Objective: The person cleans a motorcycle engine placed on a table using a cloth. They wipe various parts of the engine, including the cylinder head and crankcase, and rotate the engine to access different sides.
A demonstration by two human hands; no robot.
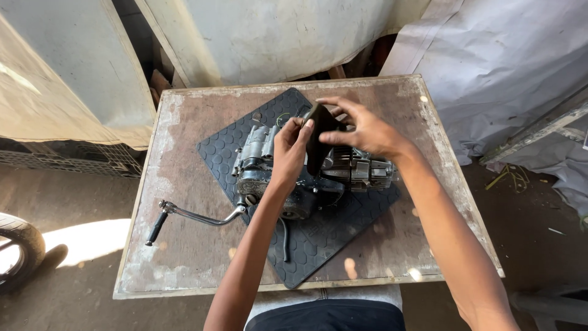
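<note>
A small grey motorcycle engine (pixel 257 162) lies on a black rubber mat (pixel 318 239) on a worn wooden table (pixel 177 245). Both my hands hold a dark, flat engine cover (pixel 318 138) upright over the engine's middle. My left hand (pixel 289 153) grips its left edge from below. My right hand (pixel 361 130) holds its top and right side, fingers spread. A chrome kick-start lever (pixel 196 216) with a black rubber end sticks out to the left of the engine. A black lever (pixel 285 242) hangs toward me from the engine's underside.
A tyre (pixel 18 245) stands on the dirt floor at the left. Pale boards (pixel 73 67) lean behind the table. Grey sheeting (pixel 502 67) covers things on the right, with a plank (pixel 539 129) lying across it.
</note>
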